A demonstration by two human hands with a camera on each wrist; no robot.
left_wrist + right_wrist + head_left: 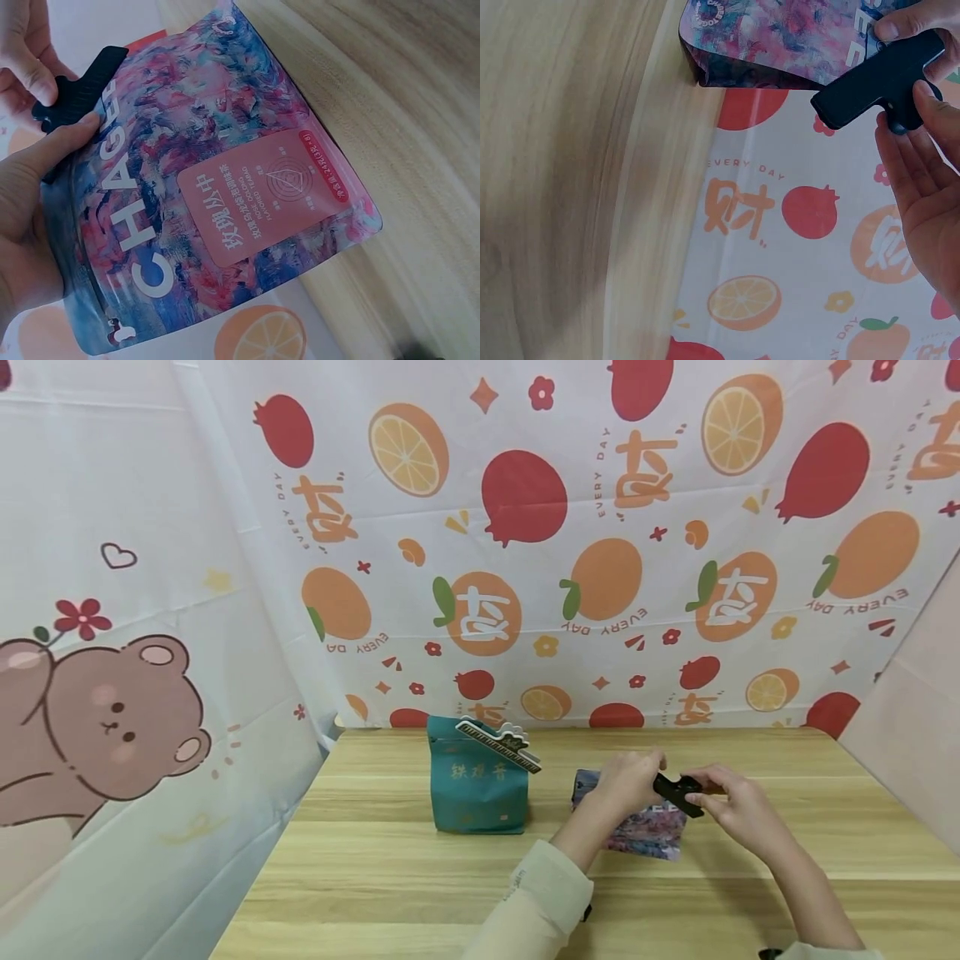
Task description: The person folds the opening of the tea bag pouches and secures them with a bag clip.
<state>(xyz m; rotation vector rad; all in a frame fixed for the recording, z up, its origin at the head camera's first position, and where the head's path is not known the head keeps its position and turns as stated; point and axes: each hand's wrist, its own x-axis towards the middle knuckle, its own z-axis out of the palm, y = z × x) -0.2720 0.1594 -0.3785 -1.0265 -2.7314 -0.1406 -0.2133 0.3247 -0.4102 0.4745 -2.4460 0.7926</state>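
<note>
A pink, purple and blue tea pouch (pixel 217 82) stands on the table, its printed label visible in the left wrist view. My left hand (pixel 628 781) grips the pouch's top edge, the thumb (pixel 75 135) on the front face beside the clip. A black clip (pixel 881 79) lies over one end of that top edge; whether its jaws have closed on the pouch I cannot tell. My right hand (pixel 738 802) pinches the clip's handles between thumb and fingers. In the head view my left forearm and hand cover part of the pouch.
Left of the hands, a teal pouch (pixel 480 793) stands upright with a decorated clip (pixel 498 743) slanting across its top. The wooden table (pixel 375 893) meets a fruit-print cloth (pixel 465 435) at the back. A bear-print cloth (pixel 127 718) hangs on the left.
</note>
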